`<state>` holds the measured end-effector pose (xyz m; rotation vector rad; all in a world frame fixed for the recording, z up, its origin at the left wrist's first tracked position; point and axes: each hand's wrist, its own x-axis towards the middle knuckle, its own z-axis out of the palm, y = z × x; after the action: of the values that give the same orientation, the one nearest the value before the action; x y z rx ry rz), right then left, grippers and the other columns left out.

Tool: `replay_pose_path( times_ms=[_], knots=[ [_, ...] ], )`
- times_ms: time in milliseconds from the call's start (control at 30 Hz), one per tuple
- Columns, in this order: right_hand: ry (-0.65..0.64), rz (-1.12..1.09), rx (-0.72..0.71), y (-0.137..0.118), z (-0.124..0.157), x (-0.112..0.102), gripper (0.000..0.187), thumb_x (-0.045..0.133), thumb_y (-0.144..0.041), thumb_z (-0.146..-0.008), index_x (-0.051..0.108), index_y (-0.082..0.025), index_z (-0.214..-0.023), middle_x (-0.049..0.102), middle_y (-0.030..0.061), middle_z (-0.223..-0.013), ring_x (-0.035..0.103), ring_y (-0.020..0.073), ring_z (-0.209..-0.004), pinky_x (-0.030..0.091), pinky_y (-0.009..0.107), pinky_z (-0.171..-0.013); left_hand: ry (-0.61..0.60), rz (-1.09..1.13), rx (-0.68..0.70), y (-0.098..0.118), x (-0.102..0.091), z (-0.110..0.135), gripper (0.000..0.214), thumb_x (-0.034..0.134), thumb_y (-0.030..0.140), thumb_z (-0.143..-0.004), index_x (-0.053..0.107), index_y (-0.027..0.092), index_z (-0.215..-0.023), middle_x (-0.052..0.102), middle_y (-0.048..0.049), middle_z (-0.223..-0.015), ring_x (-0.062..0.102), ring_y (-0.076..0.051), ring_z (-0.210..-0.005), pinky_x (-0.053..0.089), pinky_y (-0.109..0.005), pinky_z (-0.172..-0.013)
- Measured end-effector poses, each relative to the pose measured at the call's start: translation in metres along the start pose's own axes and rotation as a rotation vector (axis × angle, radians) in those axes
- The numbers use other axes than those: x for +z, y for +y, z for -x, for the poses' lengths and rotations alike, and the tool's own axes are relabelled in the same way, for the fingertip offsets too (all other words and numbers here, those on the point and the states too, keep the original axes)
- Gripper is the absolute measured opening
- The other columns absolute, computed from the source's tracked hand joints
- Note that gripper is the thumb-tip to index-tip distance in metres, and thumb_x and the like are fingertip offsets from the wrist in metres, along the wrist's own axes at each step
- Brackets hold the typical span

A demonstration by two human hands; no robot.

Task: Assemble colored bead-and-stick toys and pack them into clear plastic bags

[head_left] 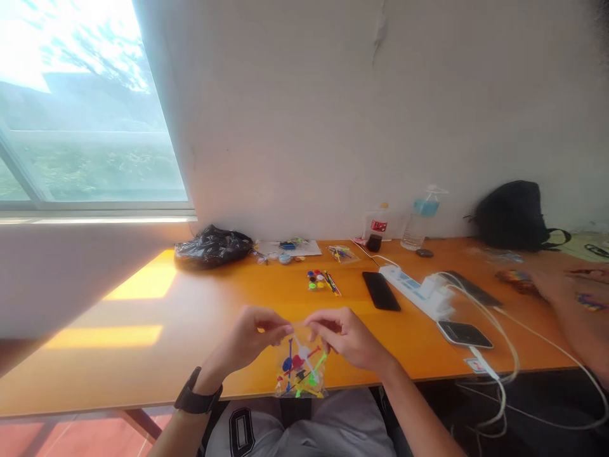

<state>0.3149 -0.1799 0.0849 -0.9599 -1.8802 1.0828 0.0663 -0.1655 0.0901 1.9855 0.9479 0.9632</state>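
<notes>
Between my hands hangs a clear plastic bag (301,371) with small coloured sticks and round pieces inside, in blue, red, white, green, yellow and black. My left hand (259,333) pinches its top edge from the left, thumb against fingers. From the other side my right hand (340,333) grips the same edge with curled fingers. The bag hangs at the table's front edge, above my lap. Beyond it on the table lie round coloured pots or caps (314,280) and a few thin coloured sticks (332,283).
A black phone (381,291) lies beside a white power strip (413,293) with cables. Another phone (464,333) is charging. A black plastic bag (212,246), bottles (413,225) and a black backpack (511,216) stand along the wall. Another person's arm (566,311) reaches in at right.
</notes>
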Motion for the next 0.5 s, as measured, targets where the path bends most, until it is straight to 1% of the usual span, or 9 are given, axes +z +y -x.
replay_pose_path(
  times_ms=[67,100,167,233,267,333,400,467,500],
  knots=[
    [0.014,-0.021,0.029,0.005,0.0,-0.012,0.032,0.063,-0.047,-0.097,0.078,-0.02,-0.104,0.073,0.0042,-0.081,0.057,0.0118,-0.057,0.045,0.023,-0.052,0.014,-0.028,-0.012,0.0,-0.006,0.003,0.03,0.068,0.043,-0.094,0.083,0.018,-0.088,0.075,-0.0048,-0.068,0.067,-0.015,-0.061,0.053,-0.024,-0.06],
    [0.051,-0.029,0.038,0.008,-0.001,-0.022,0.033,0.064,-0.048,-0.097,0.078,-0.019,-0.104,0.073,0.0043,-0.08,0.057,0.0115,-0.056,0.045,0.023,-0.051,0.043,-0.052,-0.009,0.002,-0.01,0.005,0.027,0.069,0.042,-0.094,0.083,0.019,-0.093,0.077,-0.0052,-0.072,0.069,-0.016,-0.064,0.054,-0.025,-0.061],
    [0.177,-0.044,0.041,0.016,-0.008,-0.049,0.037,0.066,-0.051,-0.095,0.076,-0.017,-0.106,0.072,0.0049,-0.079,0.056,0.0117,-0.056,0.045,0.023,-0.049,0.118,-0.087,0.021,0.008,-0.021,0.012,0.023,0.073,0.041,-0.091,0.082,0.021,-0.099,0.079,-0.0063,-0.082,0.072,-0.018,-0.072,0.056,-0.027,-0.065],
    [0.353,-0.019,0.043,0.026,-0.024,-0.084,0.04,0.069,-0.053,-0.091,0.076,-0.016,-0.104,0.073,0.0067,-0.08,0.057,0.0117,-0.056,0.047,0.023,-0.05,0.137,-0.043,0.09,0.019,-0.033,0.021,0.023,0.076,0.04,-0.087,0.081,0.022,-0.1,0.08,-0.0082,-0.089,0.072,-0.021,-0.079,0.059,-0.03,-0.071],
    [0.439,-0.01,0.047,0.031,-0.034,-0.103,0.04,0.071,-0.053,-0.089,0.075,-0.015,-0.104,0.075,0.0077,-0.082,0.058,0.0118,-0.057,0.048,0.023,-0.051,0.107,0.008,0.114,0.028,-0.038,0.026,0.022,0.076,0.04,-0.087,0.081,0.022,-0.099,0.079,-0.0085,-0.087,0.072,-0.022,-0.08,0.059,-0.032,-0.072],
    [0.574,-0.034,0.064,0.04,-0.059,-0.14,0.041,0.075,-0.052,-0.085,0.075,-0.014,-0.099,0.075,0.0094,-0.082,0.063,0.014,-0.061,0.051,0.024,-0.053,0.047,0.115,0.155,0.046,-0.048,0.033,0.022,0.076,0.044,-0.086,0.08,0.024,-0.096,0.078,-0.0083,-0.082,0.07,-0.023,-0.074,0.059,-0.035,-0.069],
    [0.705,-0.007,0.156,0.048,-0.083,-0.17,0.037,0.077,-0.049,-0.083,0.074,-0.013,-0.091,0.075,0.0115,-0.082,0.067,0.0164,-0.065,0.054,0.026,-0.056,-0.011,0.164,0.157,0.061,-0.054,0.041,0.027,0.077,0.053,-0.083,0.08,0.027,-0.091,0.077,-0.0088,-0.08,0.068,-0.024,-0.07,0.059,-0.038,-0.068],
    [0.739,0.052,0.259,0.052,-0.099,-0.19,0.032,0.081,-0.044,-0.08,0.073,-0.013,-0.084,0.075,0.0128,-0.079,0.069,0.0184,-0.065,0.056,0.028,-0.059,-0.085,0.166,0.134,0.066,-0.056,0.054,0.031,0.08,0.059,-0.078,0.081,0.03,-0.091,0.076,-0.0089,-0.077,0.068,-0.026,-0.07,0.06,-0.042,-0.068],
    [0.745,0.077,0.289,0.053,-0.102,-0.195,0.031,0.085,-0.041,-0.077,0.072,-0.013,-0.081,0.074,0.013,-0.075,0.069,0.0198,-0.065,0.056,0.029,-0.059,-0.102,0.152,0.12,0.064,-0.055,0.064,0.031,0.082,0.06,-0.075,0.082,0.033,-0.09,0.076,-0.009,-0.078,0.069,-0.028,-0.072,0.06,-0.044,-0.069]
  ],
)
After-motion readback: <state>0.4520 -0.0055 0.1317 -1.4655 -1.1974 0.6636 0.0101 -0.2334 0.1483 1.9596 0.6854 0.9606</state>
